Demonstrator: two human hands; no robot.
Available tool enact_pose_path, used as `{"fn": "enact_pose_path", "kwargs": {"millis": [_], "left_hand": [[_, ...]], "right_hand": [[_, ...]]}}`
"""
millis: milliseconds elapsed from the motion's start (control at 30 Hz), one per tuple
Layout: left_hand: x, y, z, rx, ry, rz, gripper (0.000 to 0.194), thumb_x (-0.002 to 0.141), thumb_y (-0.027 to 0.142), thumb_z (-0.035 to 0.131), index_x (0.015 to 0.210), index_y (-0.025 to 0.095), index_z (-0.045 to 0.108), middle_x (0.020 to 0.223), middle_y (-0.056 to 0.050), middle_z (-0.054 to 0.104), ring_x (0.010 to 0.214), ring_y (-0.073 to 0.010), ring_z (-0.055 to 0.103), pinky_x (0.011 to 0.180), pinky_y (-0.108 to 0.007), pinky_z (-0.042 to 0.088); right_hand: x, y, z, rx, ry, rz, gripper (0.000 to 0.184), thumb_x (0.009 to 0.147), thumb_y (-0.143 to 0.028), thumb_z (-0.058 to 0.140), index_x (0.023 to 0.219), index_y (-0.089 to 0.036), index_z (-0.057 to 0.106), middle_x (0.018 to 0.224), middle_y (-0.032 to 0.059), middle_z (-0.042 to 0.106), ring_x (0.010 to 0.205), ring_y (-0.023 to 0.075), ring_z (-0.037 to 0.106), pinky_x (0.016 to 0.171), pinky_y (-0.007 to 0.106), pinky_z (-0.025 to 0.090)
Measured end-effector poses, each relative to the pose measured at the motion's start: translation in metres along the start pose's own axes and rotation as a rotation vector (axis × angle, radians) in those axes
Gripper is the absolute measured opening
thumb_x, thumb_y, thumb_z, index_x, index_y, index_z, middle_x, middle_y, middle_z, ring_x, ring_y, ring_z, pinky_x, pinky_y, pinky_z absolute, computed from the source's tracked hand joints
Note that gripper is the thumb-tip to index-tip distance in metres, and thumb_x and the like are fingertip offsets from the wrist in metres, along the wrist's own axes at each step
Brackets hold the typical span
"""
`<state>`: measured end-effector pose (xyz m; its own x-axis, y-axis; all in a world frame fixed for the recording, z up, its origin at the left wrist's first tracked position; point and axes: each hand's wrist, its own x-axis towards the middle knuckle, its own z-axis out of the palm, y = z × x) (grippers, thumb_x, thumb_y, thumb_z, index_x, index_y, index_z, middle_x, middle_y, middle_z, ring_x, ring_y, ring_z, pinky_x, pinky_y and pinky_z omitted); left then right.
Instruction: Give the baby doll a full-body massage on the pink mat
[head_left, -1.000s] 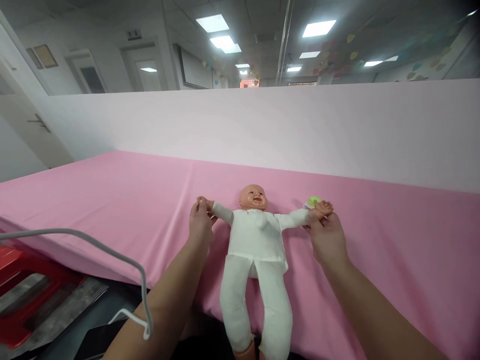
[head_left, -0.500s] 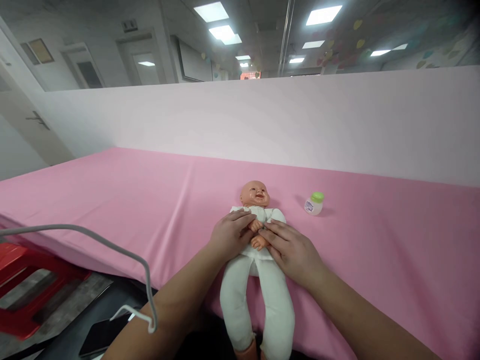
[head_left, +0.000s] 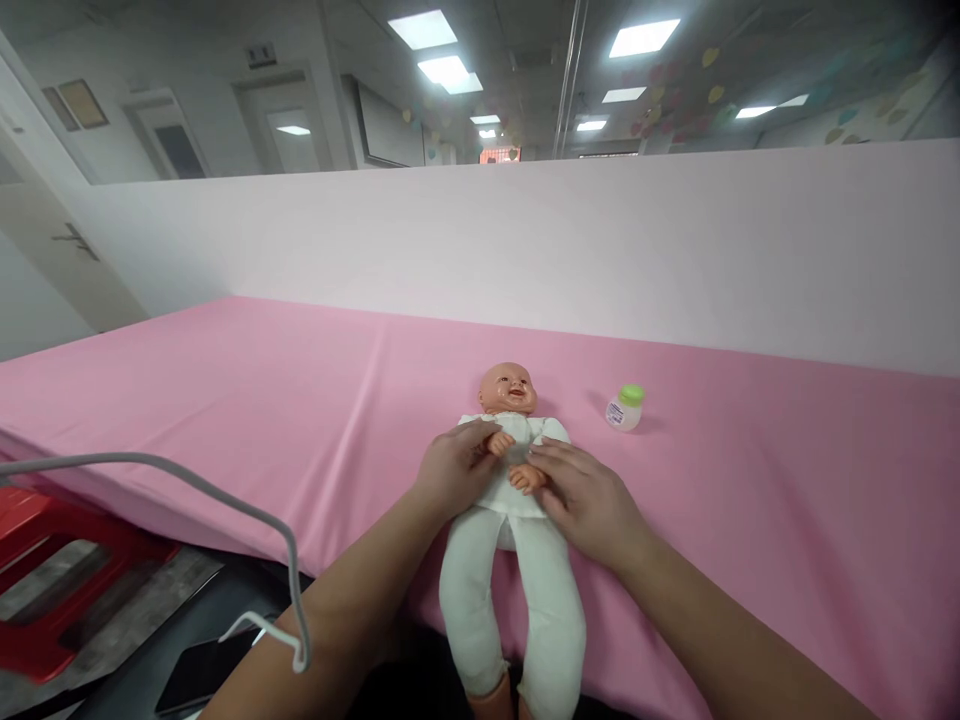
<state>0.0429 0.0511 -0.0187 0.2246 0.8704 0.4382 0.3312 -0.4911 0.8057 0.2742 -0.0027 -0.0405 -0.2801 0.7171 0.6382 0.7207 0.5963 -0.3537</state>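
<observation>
Here, pink sheet [head_left: 300,390] under baby doll [head_left: 512,506], forearms loosely clasped by left hand [head_left: 456,468] and right hand [head_left: 591,497], white wall [head_left: 480,250] at twelve o'clock, red stool [head_left: 30,515] at eight.

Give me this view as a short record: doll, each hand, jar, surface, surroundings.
Doll: face up, white outfit, head away from the person, arms folded inward over its front
Left hand: on one arm of the doll
Right hand: on the doll's other arm
Jar: upright, green lid on, right of the doll's head, touched by neither hand
Surface: pink sheet
Surroundings: red stool and phone-like device lower left; grey cable in the foreground
</observation>
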Motion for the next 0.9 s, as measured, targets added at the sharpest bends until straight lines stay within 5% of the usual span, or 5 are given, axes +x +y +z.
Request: {"fn": "enact_pose_path", "kwargs": {"millis": [267,467,667,900], "left_hand": [[0.025,-0.030,-0.021,-0.611,0.547,-0.351,0.019,0.087,0.034,0.079,0.096,0.022,0.067,0.106,-0.005,0.070,0.100,-0.0211,0.069,0.092,-0.038,0.059],[0.035,-0.053,-0.035,-0.808,0.760,-0.721,0.011,0.096,0.022,0.062,0.086,0.023,0.057,0.080,0.000,0.061,0.073,-0.0180,0.067,0.082,-0.046,0.064],[0.035,-0.063,-0.039,-0.862,0.801,-0.829,0.015,0.094,0.015,0.058,0.082,0.023,0.056,0.080,-0.001,0.066,0.076,-0.0201,0.071,0.084,-0.045,0.065],[0.036,-0.059,-0.041,-0.886,0.788,-0.794,0.019,0.095,0.018,0.059,0.077,0.022,0.054,0.077,0.000,0.061,0.070,-0.0157,0.066,0.081,-0.038,0.064]], "right_hand": [[0.009,0.055,-0.028,0.720,0.537,0.813,0.035,0.087,-0.045,0.080,0.113,-0.023,0.074,0.126,0.0073,0.076,0.120,0.0278,0.071,0.107,0.051,0.059],[-0.003,0.111,-0.029,1.066,0.518,1.277,0.014,0.092,-0.028,0.075,0.104,-0.022,0.070,0.101,0.0064,0.076,0.097,0.0243,0.078,0.089,0.048,0.068],[-0.010,0.128,-0.027,1.134,0.447,1.333,0.010,0.098,-0.020,0.066,0.107,-0.024,0.065,0.097,0.0050,0.073,0.099,0.0253,0.080,0.089,0.052,0.068],[-0.001,0.111,-0.031,1.128,0.600,1.347,0.006,0.098,-0.024,0.068,0.103,-0.022,0.069,0.108,0.0077,0.075,0.099,0.0234,0.078,0.092,0.047,0.068]]}}
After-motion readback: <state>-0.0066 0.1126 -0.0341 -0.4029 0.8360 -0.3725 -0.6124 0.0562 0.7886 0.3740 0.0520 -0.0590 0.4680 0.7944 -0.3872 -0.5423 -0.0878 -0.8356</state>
